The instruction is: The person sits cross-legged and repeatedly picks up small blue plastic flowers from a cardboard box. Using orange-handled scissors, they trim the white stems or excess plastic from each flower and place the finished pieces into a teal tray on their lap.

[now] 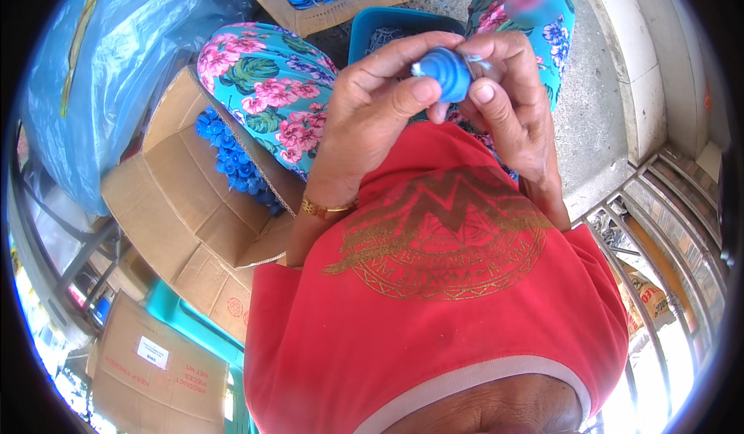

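Observation:
A small blue rounded plastic piece (446, 74) with ridges and a whitish tip is held up in front of my lap. My left hand (364, 116) grips it from the left, thumb in front and fingers behind. Close against its right side is my right hand (515, 97), thumb and fingers pinched together. A small pale, shiny bit shows between those right fingers, too blurred to name. Beneath the hands stands a blue tub (359, 43) with thin whitish scraps inside, partly hidden by my left hand.
An open cardboard box (167, 178) at my left holds many blue plastic pieces (232, 155). Another carton (310, 22) with blue pieces lies ahead. Blue plastic sheeting (101, 85) fills the far left. Metal railings (659, 225) stand at right, and a closed carton (159, 372) sits lower left.

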Available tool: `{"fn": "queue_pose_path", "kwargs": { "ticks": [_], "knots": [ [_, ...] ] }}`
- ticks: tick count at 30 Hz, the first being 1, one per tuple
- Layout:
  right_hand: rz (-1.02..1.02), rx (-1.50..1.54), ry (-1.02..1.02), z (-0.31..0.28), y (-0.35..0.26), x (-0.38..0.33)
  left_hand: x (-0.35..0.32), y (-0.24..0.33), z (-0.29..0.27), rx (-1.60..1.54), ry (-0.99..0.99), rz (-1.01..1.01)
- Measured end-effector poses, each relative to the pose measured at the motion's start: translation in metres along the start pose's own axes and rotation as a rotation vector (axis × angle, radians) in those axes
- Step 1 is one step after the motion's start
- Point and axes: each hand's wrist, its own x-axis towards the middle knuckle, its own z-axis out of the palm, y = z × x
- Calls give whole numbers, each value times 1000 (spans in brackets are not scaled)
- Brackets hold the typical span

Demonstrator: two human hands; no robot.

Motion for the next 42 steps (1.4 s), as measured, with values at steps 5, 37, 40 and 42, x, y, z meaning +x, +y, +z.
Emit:
{"fn": "queue_pose_path", "kwargs": {
  "ticks": [5, 37, 40, 42],
  "knots": [
    [73, 166, -38, -7, 2, 1, 4, -5, -1, -100, 41, 40],
    [-2, -250, 104, 2, 1, -3, 4, 8, -4, 123, 91, 59],
    [19, -243, 96, -1, -1, -3, 5, 7, 2, 26, 146, 52],
    [17, -245, 70, -3, -1, -3, 4, 8, 2, 25, 126, 40]
  ]
}}
